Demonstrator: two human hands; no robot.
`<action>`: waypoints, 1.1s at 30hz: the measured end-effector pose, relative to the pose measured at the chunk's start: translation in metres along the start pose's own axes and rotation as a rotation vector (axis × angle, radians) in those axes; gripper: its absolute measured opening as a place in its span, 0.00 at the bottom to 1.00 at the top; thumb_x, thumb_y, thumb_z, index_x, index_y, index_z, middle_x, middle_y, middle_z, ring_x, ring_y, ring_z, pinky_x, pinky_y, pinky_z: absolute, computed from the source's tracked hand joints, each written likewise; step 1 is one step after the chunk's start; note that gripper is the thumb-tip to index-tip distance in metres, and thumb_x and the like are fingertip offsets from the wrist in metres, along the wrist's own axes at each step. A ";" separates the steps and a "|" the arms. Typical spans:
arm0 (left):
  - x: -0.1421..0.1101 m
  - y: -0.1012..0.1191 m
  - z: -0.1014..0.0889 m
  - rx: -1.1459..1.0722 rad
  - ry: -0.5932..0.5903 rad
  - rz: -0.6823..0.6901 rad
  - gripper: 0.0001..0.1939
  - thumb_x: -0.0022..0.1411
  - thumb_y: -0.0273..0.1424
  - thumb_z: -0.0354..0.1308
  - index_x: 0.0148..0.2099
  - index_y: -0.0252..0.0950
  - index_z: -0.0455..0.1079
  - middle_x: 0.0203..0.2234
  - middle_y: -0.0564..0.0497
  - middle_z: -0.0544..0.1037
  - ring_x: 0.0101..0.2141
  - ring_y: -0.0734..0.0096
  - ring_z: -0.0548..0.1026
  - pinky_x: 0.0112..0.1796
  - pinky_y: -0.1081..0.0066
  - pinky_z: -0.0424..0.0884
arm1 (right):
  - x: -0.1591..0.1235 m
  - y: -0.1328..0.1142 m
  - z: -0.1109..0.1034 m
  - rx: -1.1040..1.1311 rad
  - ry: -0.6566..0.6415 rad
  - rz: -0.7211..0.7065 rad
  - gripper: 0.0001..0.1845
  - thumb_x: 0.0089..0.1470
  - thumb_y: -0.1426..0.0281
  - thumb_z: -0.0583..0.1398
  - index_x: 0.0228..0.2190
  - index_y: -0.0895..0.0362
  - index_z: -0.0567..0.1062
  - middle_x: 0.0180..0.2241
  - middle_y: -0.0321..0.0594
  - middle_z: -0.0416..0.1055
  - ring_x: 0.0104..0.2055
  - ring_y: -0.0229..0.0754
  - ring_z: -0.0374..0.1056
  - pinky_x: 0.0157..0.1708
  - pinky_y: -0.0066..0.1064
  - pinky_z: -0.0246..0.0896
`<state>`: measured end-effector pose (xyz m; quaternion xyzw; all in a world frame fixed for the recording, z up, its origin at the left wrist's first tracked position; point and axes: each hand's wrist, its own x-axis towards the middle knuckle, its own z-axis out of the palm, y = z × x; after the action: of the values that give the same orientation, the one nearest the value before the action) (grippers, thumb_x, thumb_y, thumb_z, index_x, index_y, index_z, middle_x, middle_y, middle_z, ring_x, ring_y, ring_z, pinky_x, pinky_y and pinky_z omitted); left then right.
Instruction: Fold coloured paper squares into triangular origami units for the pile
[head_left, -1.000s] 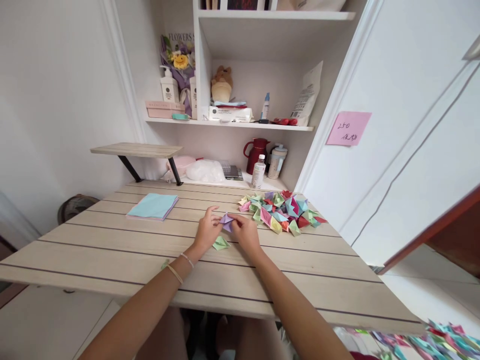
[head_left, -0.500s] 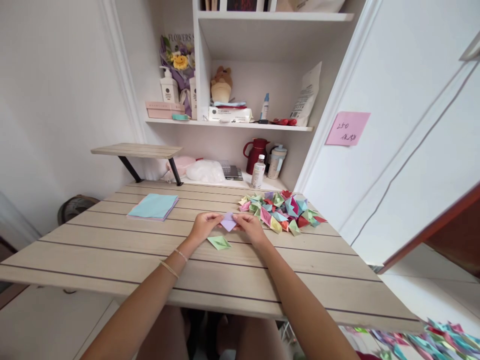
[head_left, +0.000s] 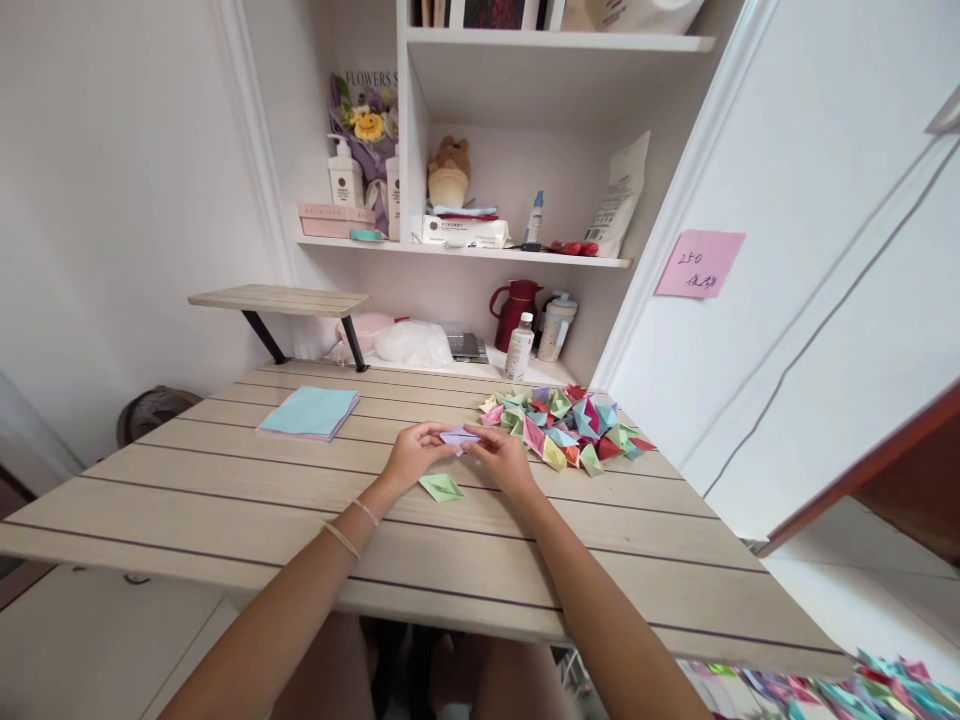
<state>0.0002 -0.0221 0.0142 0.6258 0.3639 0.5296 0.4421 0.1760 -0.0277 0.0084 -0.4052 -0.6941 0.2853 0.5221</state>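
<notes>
A small lilac piece of folded paper [head_left: 459,437] is pinched from both sides above the wooden table [head_left: 225,500]. My left hand [head_left: 413,455] grips its left end and my right hand [head_left: 501,458] grips its right end, fingers closed on it. A green folded paper piece [head_left: 441,487] lies flat on the table just below my hands. A heap of several folded coloured paper pieces [head_left: 566,428] sits to the right of my right hand.
A stack of square paper sheets [head_left: 309,413], blue on top, lies at the left of the table. Behind stand a red jug [head_left: 514,312], a small bottle [head_left: 518,348] and a cup [head_left: 556,325]. A pink note [head_left: 698,264] sticks on the right wall.
The lilac paper has been turned flatter between my fingers and both hands have shifted slightly right. The green piece has stayed on the table.
</notes>
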 end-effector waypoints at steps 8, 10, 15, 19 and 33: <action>-0.003 0.000 0.003 -0.005 -0.038 -0.039 0.20 0.49 0.38 0.60 0.41 0.31 0.70 0.26 0.46 0.77 0.25 0.69 0.75 0.29 0.70 0.73 | -0.006 -0.007 0.004 -0.167 0.036 -0.143 0.12 0.51 0.64 0.57 0.35 0.53 0.77 0.34 0.40 0.76 0.35 0.44 0.71 0.36 0.33 0.65; -0.003 0.000 0.004 -0.044 -0.037 -0.048 0.19 0.49 0.38 0.60 0.41 0.31 0.69 0.30 0.45 0.78 0.29 0.67 0.76 0.33 0.68 0.73 | -0.007 -0.007 0.005 -0.160 0.009 -0.119 0.13 0.52 0.64 0.56 0.36 0.53 0.77 0.34 0.39 0.76 0.34 0.44 0.71 0.36 0.34 0.65; -0.005 0.002 0.004 -0.004 -0.058 -0.043 0.17 0.49 0.38 0.60 0.39 0.32 0.70 0.29 0.46 0.78 0.30 0.67 0.76 0.34 0.67 0.73 | -0.007 -0.008 0.006 -0.175 -0.028 -0.069 0.14 0.50 0.63 0.57 0.38 0.53 0.76 0.34 0.40 0.76 0.32 0.44 0.71 0.34 0.34 0.65; -0.008 0.004 0.005 0.077 -0.066 0.025 0.16 0.51 0.37 0.58 0.40 0.34 0.70 0.30 0.47 0.77 0.31 0.67 0.76 0.35 0.67 0.72 | -0.007 -0.009 0.004 -0.227 -0.064 -0.095 0.14 0.52 0.65 0.54 0.39 0.53 0.75 0.33 0.40 0.76 0.30 0.43 0.71 0.32 0.33 0.64; -0.004 -0.002 0.006 0.033 -0.009 0.017 0.14 0.48 0.36 0.60 0.36 0.33 0.68 0.28 0.48 0.75 0.31 0.69 0.74 0.30 0.72 0.71 | -0.007 -0.006 0.008 -0.166 0.014 -0.047 0.13 0.48 0.72 0.51 0.35 0.57 0.73 0.25 0.37 0.72 0.24 0.38 0.66 0.27 0.28 0.60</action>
<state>0.0054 -0.0263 0.0106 0.6385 0.3654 0.5245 0.4287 0.1678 -0.0363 0.0073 -0.4324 -0.7211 0.2118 0.4981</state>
